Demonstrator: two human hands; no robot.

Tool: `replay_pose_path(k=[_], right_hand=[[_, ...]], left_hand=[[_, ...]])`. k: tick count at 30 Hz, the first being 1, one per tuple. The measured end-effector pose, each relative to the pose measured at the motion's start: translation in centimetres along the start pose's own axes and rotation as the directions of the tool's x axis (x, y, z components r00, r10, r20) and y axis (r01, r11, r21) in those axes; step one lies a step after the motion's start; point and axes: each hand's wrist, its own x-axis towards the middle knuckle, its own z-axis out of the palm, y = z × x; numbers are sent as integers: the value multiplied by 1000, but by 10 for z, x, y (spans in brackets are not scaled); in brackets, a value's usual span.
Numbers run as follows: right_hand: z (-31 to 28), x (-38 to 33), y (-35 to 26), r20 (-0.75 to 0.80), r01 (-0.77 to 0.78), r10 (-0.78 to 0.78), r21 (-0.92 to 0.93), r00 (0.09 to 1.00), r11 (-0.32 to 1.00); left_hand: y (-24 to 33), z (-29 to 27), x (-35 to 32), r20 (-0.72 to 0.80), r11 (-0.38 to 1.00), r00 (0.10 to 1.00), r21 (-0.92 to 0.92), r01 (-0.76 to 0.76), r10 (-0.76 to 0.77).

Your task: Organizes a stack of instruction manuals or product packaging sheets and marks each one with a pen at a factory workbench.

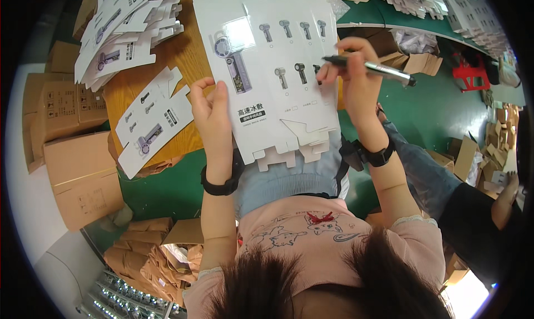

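A flat, unfolded white box (261,105) printed with handheld fans lies across my lap and the table edge. My left hand (210,105) grips its left edge, the thumb on the printed face. Above its right side, my right hand (359,77) is closed around a marker pen (386,72) with a silver and black barrel. The pen's dark end points left over the printed rows of small fans. More white card shows behind the box's top edge; how many pieces lie there, I cannot tell.
Left of my hands, another flat box (147,132) lies on the wooden table (181,55), below a messy stack of box blanks (125,32). Brown cartons (83,177) stand at the left. To the right are a red stool (470,73), an open carton (423,63) and another person (473,219).
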Motion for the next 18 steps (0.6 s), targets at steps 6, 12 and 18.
replay_pose_path(k=[6,12,18], right_hand=[[-12,23,7,256,-59,36,80,966,995],[9,32,2,165,-168,176,-59,970,984],[15,39,-4,188,-173,153,97,970,980]], left_hand=[[2,-2,-2,156,997,985,36,69,-74],[-3,-5,-6,132,992,987,-77,104,-94],[-4,-6,-9,127,991,987,-80,112,-101]])
